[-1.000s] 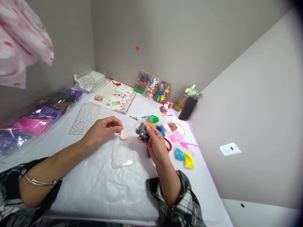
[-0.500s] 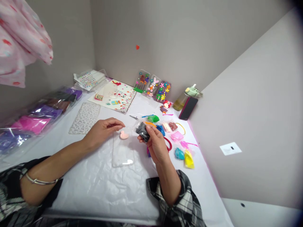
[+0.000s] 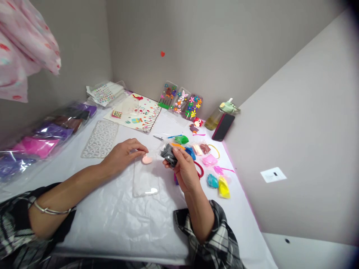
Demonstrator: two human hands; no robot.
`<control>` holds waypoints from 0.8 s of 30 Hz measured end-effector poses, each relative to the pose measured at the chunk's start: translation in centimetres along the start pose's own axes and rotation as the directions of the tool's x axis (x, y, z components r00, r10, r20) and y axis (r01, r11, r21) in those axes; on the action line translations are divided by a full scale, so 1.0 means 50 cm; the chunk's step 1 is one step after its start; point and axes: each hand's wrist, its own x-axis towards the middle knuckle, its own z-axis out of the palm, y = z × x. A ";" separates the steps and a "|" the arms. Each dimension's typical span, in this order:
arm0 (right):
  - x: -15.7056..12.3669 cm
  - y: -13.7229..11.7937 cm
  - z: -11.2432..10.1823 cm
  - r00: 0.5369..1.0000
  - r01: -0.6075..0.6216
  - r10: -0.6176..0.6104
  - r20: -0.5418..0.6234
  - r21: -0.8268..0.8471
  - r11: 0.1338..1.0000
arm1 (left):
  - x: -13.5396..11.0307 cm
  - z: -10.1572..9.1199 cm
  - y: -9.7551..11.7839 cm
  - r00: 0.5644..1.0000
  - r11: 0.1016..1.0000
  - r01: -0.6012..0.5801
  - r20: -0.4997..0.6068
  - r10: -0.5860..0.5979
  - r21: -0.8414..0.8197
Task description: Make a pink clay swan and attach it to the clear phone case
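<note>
Lying just beside the left hand (image 3: 125,150) is a pink duck shape (image 3: 147,160).

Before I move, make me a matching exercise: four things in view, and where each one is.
1. Black packet
2. Peach piece
3. Phone
4. Red heart

A. Beside the bottle
B. On the wall
C. On the clear case
D. In the right hand

Pairs: 1-D, 2-C, 3-A, 4-B.
</note>
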 end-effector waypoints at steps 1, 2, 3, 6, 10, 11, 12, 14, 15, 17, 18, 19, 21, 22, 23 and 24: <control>0.000 0.001 0.000 1.000 0.002 -0.002 0.000 0.001 1.000 | 0.001 0.000 -0.005 1.000 1.000 -0.010 0.005 0.010 0.007; 0.000 0.001 0.000 1.000 0.003 -0.003 0.000 0.002 1.000 | 0.001 0.001 -0.010 1.000 1.000 -0.019 0.011 0.019 0.012; 0.000 0.002 0.000 1.000 0.005 -0.005 0.001 0.004 1.000 | 0.002 0.001 -0.015 1.000 0.999 -0.027 0.016 0.026 0.017; 0.000 0.002 -0.001 1.000 0.006 -0.006 0.005 0.006 1.000 | 0.003 0.002 -0.027 0.999 0.998 -0.046 0.028 0.045 0.032; 0.000 0.001 0.000 1.000 0.008 -0.008 0.007 0.008 1.000 | 0.006 0.005 -0.035 0.997 0.996 -0.069 0.035 0.067 0.058; 0.000 0.001 0.000 1.000 0.008 -0.008 0.008 0.009 1.000 | 0.006 0.005 -0.035 0.997 0.995 -0.072 0.036 0.070 0.065; 0.000 0.000 0.001 1.000 0.008 -0.008 0.009 0.009 1.000 | 0.007 0.006 -0.036 0.997 0.995 -0.073 0.038 0.070 0.073; -0.001 -0.001 0.001 1.000 0.007 -0.007 0.011 0.010 1.000 | 0.008 0.006 -0.035 0.997 0.994 -0.068 0.041 0.065 0.087; -0.001 -0.002 0.001 1.000 0.007 -0.007 0.013 0.011 1.000 | 0.009 0.006 -0.035 0.997 0.994 -0.064 0.042 0.060 0.094; -0.002 -0.002 0.001 1.000 0.007 -0.007 0.017 0.013 1.000 | 0.010 0.006 -0.035 0.998 0.993 -0.055 0.043 0.051 0.108; -0.002 -0.002 0.001 1.000 0.007 -0.007 0.019 0.013 1.000 | 0.010 0.006 -0.035 0.998 0.992 -0.051 0.044 0.046 0.114; -0.002 -0.002 0.000 1.000 0.008 -0.008 0.021 0.014 1.000 | 0.011 0.006 -0.035 0.998 0.992 -0.048 0.044 0.043 0.121; -0.002 -0.001 0.000 1.000 0.010 -0.010 0.023 0.016 1.000 | 0.012 0.006 -0.036 0.998 0.990 -0.045 0.047 0.040 0.131; -0.001 -0.001 0.000 1.000 0.012 -0.012 0.024 0.018 1.000 | 0.012 0.006 -0.036 0.998 0.990 -0.046 0.049 0.040 0.133; -0.001 -0.001 0.000 1.000 0.014 -0.015 0.026 0.019 1.000 | 0.012 0.006 -0.037 0.998 0.990 -0.047 0.051 0.041 0.135; -0.001 -0.001 0.000 0.999 0.018 -0.018 0.027 0.021 1.000 | 0.012 0.006 -0.037 0.998 0.989 -0.049 0.053 0.042 0.137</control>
